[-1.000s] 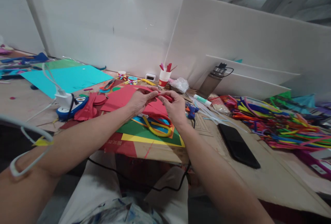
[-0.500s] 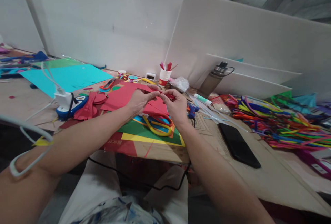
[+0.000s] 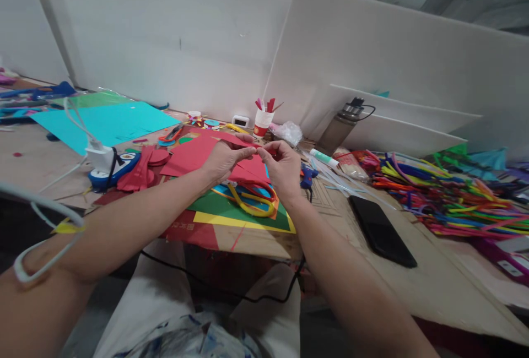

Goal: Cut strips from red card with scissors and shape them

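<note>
Largely, left hand (image 3: 225,161) and right hand (image 3: 284,169) hide scrap (image 3: 260,151).

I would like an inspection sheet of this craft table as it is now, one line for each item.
Surface: brown table, mostly covered with craft material.
Job's things: small red piece held above red paper; green sheet and yellow sheet lie nearer.
Clutter: pipe cleaners, black phone, paper cup, bottle, blue glue gun.
Grippers: left hand and right hand both pinch the small red piece.
Cables: white cable at left; black cable below the table edge.
Surroundings: white boards lean behind the table.
</note>
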Motion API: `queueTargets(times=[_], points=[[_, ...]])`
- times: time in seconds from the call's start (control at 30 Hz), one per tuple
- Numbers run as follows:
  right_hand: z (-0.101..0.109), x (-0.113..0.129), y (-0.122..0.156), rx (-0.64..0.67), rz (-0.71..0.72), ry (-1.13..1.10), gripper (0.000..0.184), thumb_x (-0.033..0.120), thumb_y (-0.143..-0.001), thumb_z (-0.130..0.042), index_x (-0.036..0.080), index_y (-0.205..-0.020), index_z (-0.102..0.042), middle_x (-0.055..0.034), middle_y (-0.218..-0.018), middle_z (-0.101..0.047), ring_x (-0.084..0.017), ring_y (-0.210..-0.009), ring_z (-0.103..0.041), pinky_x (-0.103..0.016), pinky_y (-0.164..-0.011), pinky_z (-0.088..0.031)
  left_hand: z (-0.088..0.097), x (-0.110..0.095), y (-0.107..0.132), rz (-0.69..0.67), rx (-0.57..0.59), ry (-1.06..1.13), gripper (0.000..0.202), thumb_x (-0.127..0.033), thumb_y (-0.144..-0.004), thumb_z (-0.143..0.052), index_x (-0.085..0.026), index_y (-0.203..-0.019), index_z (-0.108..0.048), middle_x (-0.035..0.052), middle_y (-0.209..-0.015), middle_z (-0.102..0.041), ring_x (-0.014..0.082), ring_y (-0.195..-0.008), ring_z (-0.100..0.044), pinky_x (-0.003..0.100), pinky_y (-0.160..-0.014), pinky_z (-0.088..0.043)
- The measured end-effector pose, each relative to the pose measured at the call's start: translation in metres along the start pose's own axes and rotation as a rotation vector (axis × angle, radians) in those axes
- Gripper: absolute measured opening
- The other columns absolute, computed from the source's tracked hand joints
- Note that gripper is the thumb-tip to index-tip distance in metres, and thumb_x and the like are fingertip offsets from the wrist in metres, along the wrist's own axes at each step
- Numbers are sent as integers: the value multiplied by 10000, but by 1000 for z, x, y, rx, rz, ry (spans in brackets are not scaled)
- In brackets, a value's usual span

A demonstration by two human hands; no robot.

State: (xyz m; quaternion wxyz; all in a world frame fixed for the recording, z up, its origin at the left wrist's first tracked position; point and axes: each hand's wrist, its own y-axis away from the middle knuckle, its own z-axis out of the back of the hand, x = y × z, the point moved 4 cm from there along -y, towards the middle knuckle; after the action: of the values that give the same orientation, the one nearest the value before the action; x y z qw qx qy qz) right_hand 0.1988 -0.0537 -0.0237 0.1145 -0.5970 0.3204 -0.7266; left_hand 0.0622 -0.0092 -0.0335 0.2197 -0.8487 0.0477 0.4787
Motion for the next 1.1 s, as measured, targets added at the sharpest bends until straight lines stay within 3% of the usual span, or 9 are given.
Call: queueTargets(times=[0.17, 0.33, 0.67, 0.87, 1.1], points=[[0, 1, 0, 9, 12, 15, 184, 359, -777, -697, 194, -783, -615, 12, -719, -628, -118, -627, -536, -263, -608, -442, 1, -1, -1, -8, -30, 33, 307, -166, -576, -853, -143, -820, -669, 8, -739, -715, 115, -689, -671, 232, -643, -524], [1, 0, 1, 14, 43, 38, 165, 341, -793, -686, 197, -780, -606, 14, -724, -619, -122, -643, -533, -269, -635, -441, -3, -3, 1, 24, 29, 10, 325, -233, -613, -852, -139, -863, -665, 33, -740, -723, 148, -702, -689, 267, -655, -538], [0, -1, 1, 37, 127, 139, 171, 377, -826, -661, 213, -811, -617, -14, -796, -644, -159, -742, -578, -290, -674, -460, -3, -4, 1, -14, -11, -19, 274, -258, -612, -853, -133, -780, -677, 16, -757, -697, 108, -706, -649, 249, -686, -514], [2, 1, 2, 33, 164, 196, 150, 353, -824, -680, 213, -814, -629, -24, -816, -656, -160, -735, -584, -299, -690, -469, -5, -2, 4, 19, 0, 3, 412, -246, -585, -871, -146, -913, -642, 17, -738, -698, 134, -687, -666, 275, -681, -533], [1, 1, 2, 52, 165, 169, 144, 348, -835, -669, 208, -822, -636, -23, -825, -653, -158, -748, -577, -295, -699, -464, -3, 0, 0, -24, -42, -9, 314, -248, -580, -870, -124, -791, -672, 27, -747, -703, 121, -685, -658, 261, -690, -534]])
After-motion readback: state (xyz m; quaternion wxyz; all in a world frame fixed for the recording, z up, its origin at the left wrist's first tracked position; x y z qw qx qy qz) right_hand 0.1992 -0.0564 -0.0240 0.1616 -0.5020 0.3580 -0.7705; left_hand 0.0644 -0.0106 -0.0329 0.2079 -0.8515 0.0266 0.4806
